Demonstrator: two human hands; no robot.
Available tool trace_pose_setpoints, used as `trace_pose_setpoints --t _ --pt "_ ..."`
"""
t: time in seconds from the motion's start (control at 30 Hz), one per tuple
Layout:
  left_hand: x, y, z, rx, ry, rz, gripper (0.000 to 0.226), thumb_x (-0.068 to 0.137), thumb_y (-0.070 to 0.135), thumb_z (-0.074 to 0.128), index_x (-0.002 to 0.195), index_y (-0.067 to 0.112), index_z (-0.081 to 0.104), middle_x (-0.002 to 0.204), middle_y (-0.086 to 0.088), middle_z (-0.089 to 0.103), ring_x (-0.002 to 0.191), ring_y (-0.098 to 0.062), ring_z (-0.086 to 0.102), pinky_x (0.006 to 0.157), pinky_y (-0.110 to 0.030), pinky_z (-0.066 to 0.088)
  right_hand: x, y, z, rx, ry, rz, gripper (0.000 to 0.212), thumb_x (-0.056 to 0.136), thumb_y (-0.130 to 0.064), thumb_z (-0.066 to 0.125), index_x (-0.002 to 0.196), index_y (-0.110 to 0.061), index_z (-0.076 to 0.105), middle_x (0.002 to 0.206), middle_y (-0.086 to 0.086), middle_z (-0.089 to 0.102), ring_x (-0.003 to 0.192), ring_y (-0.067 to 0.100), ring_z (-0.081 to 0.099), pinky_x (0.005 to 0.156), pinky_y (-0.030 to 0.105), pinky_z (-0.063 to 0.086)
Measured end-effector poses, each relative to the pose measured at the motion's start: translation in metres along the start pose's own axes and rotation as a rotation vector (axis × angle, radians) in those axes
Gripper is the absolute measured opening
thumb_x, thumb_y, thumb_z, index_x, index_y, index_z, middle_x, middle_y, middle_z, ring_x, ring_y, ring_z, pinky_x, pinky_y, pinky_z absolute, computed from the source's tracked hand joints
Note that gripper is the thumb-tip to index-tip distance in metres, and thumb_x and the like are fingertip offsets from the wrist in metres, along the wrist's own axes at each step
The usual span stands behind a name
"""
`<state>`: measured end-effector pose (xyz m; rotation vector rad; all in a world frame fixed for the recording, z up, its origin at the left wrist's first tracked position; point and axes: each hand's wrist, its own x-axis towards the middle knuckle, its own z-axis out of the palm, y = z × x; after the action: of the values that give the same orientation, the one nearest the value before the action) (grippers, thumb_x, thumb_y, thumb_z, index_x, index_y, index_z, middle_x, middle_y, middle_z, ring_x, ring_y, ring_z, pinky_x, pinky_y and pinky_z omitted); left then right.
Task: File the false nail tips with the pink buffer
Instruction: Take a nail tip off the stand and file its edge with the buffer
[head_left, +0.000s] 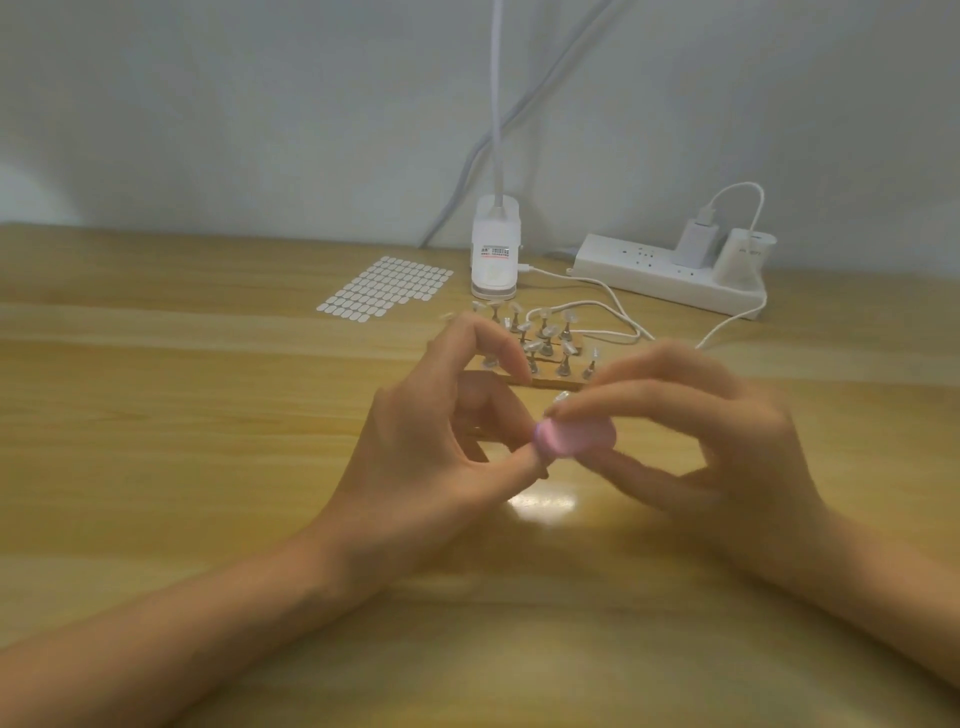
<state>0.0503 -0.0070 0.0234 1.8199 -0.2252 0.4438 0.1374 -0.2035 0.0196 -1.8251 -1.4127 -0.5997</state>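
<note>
My right hand (691, 447) pinches the pink buffer (576, 436) between thumb and forefinger above the wooden table (156, 441). The buffer is blurred. My left hand (441, 441) is raised beside it, thumb tip touching the buffer's left end; its thumb and middle finger seem to pinch a small clear nail tip, mostly hidden. Behind both hands stands a rack (545, 348) of several false nail tips on small metal stands.
A sheet of white adhesive tabs (387, 288) lies at the back left. A white clip lamp base (496, 249) stands behind the rack. A white power strip (670, 275) with chargers sits at the back right, its cables (613, 322) trailing behind the rack.
</note>
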Motion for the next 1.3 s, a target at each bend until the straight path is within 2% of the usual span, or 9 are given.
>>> trace_pose_setpoints --t 0.1,0.23,0.37,0.73,0.83,0.93,1.07,1.2,1.3 --pt "-0.001 0.001 0.000 -0.008 0.010 -0.015 0.040 0.076 0.016 0.080 0.097 0.032 0.050 0.074 0.002 0.075 0.071 -0.019 0.076 0.052 -0.020 0.049 0.000 0.006 -0.007 -0.052 0.058 0.095 0.021 0.085 -0.008 0.082 0.104 -0.011 0.075 0.096 0.004 0.066 0.091 0.014 0.065 0.080 0.031 0.053" --pt "-0.003 0.001 0.000 0.025 -0.011 0.011 0.039 0.078 0.021 0.080 0.101 0.030 0.050 0.074 0.002 0.075 0.071 -0.015 0.075 0.052 -0.021 0.050 -0.002 -0.002 -0.001 -0.041 0.014 0.004 0.016 0.089 -0.013 0.077 0.104 -0.014 0.074 0.097 0.004 0.066 0.092 0.012 0.064 0.084 0.019 0.049" --pt "-0.002 0.001 -0.001 0.078 0.009 0.050 0.043 0.078 0.006 0.079 0.101 0.029 0.051 0.072 0.005 0.073 0.064 -0.013 0.072 0.052 -0.015 0.048 -0.001 0.002 -0.006 -0.072 0.060 0.092 0.022 0.082 -0.006 0.083 0.102 -0.009 0.076 0.094 0.007 0.065 0.088 0.015 0.065 0.080 0.026 0.051" --pt "-0.001 -0.002 0.001 0.237 -0.037 0.157 0.045 0.078 0.002 0.080 0.106 0.021 0.051 0.072 0.010 0.072 0.066 -0.004 0.071 0.056 -0.004 0.042 -0.002 -0.002 -0.001 -0.098 0.001 -0.017 0.018 0.086 -0.009 0.080 0.103 -0.012 0.075 0.094 0.007 0.064 0.089 0.013 0.062 0.086 0.018 0.048" --pt "-0.002 -0.002 0.001 0.207 -0.029 0.114 0.048 0.079 0.003 0.080 0.108 0.027 0.051 0.075 0.011 0.073 0.071 -0.004 0.074 0.052 -0.009 0.046 -0.002 0.001 -0.006 -0.094 0.039 0.051 0.022 0.085 -0.005 0.082 0.104 -0.012 0.075 0.095 0.006 0.063 0.091 0.011 0.062 0.086 0.020 0.048" --pt "-0.002 -0.002 0.001 0.180 -0.025 0.112 0.049 0.080 0.003 0.079 0.113 0.025 0.051 0.073 0.008 0.073 0.066 -0.009 0.073 0.050 -0.015 0.048 -0.003 -0.004 -0.002 -0.067 -0.010 -0.019 0.019 0.087 -0.011 0.078 0.105 -0.014 0.074 0.094 0.008 0.063 0.088 0.015 0.062 0.083 0.021 0.049" --pt "-0.001 -0.001 -0.001 0.129 -0.021 0.067 0.052 0.080 0.003 0.079 0.117 0.027 0.050 0.073 0.008 0.074 0.069 -0.011 0.074 0.054 -0.011 0.047 -0.001 0.001 -0.005 -0.112 0.033 0.043 0.021 0.082 -0.005 0.079 0.103 -0.011 0.076 0.089 0.008 0.060 0.080 0.010 0.056 0.072 0.022 0.050" --pt "-0.002 -0.001 0.001 0.154 -0.050 0.095 0.059 0.079 0.000 0.077 0.123 0.029 0.049 0.075 0.008 0.074 0.072 -0.011 0.075 0.048 -0.023 0.053 -0.003 -0.003 -0.002 -0.078 -0.001 -0.016 0.019 0.087 -0.009 0.078 0.105 -0.013 0.074 0.090 0.007 0.060 0.083 0.005 0.056 0.075 0.018 0.049" --pt "-0.002 -0.002 0.000 0.145 -0.047 0.083 0.062 0.079 -0.001 0.077 0.125 0.031 0.050 0.076 0.008 0.074 0.070 -0.012 0.074 0.050 -0.018 0.051 -0.001 0.003 -0.006 -0.085 0.038 0.054 0.025 0.083 -0.003 0.081 0.105 -0.011 0.075 0.090 0.007 0.060 0.082 0.009 0.057 0.070 0.024 0.049"
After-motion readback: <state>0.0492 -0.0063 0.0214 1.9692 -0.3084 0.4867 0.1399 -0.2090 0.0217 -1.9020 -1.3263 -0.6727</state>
